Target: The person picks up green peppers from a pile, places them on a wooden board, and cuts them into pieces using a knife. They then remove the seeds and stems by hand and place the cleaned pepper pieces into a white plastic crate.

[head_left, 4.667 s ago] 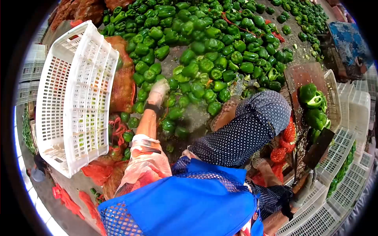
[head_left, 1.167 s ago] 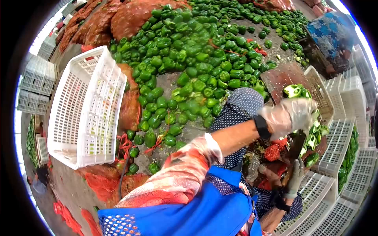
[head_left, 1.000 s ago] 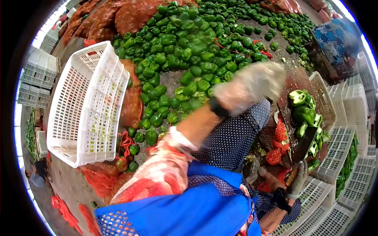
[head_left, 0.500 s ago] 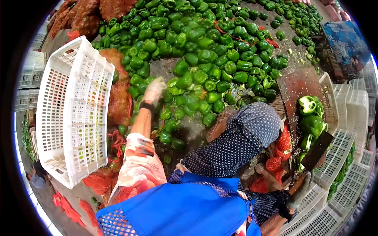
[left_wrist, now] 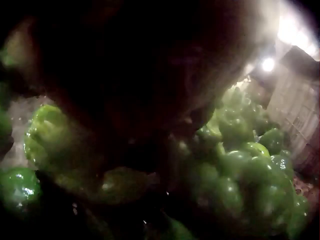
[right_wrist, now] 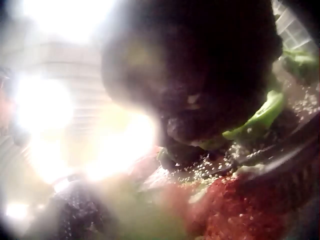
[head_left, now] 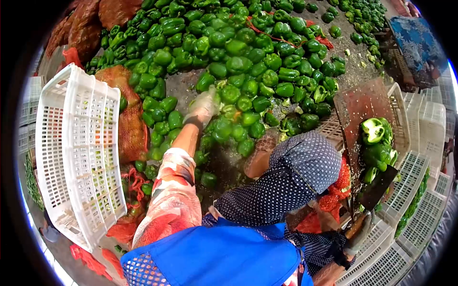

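My gloved left hand (head_left: 204, 106) reaches down into the heap of green bell peppers (head_left: 238, 64), its fingertips right beside a pepper (head_left: 229, 94). In the left wrist view the hand is a dark shape close over a pepper (left_wrist: 47, 132), and its fingers' hold is hidden. My gloved right hand (head_left: 360, 233) grips the wooden handle of a cleaver (head_left: 379, 188) low at the right. The blade lies over a brown board (head_left: 365, 102) bearing a cut pepper (head_left: 373, 131) and other peppers. In the right wrist view, seeds and a green pepper strip (right_wrist: 267, 112) show past the dark hand.
A tilted white plastic crate (head_left: 78, 157) stands left, beside an orange mesh sack (head_left: 126, 128). More white crates (head_left: 405, 190) line the right. Red netting (head_left: 334, 195) lies by the board. My knee (head_left: 307, 155) lies between heap and board.
The left hand was by the board, then swung left to the heap; in the last half second it shifted right among the peppers. The right hand keeps hold of the cleaver.
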Available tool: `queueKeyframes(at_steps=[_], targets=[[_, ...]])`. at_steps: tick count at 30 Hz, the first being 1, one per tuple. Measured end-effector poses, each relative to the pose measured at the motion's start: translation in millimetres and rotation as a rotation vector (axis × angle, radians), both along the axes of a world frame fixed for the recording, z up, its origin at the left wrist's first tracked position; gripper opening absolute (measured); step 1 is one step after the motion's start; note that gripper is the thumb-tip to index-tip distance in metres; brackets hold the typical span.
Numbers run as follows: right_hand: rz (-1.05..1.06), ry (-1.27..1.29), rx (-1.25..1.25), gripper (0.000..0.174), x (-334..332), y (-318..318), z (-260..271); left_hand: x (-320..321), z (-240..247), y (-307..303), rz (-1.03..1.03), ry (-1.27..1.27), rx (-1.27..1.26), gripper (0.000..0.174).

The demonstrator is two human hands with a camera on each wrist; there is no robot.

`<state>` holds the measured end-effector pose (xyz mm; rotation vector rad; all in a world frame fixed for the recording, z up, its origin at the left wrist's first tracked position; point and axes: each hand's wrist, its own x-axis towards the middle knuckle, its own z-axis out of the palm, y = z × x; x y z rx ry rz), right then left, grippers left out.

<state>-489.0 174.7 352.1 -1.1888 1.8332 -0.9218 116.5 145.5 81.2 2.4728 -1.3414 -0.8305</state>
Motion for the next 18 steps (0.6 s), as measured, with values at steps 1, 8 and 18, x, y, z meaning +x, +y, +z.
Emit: queueKeyframes(at_steps=[1,8,18], targets=[[0.008,0.031,0.005,0.045,6.0,-1.2,3.0,0.2,15.9,-4.3,0.139,0.237,0.022,0.07],[0.017,0.066,-0.072,0.041,31.2,-5.9,6.3,3.3,42.8,10.9,0.51,1.026,-0.383,0.041],[-0.154,-0.27,-0.083,0.042,50.2,12.9,26.4,-103.0,228.7,-36.7,0.011,1.44,-0.535,0.075]])
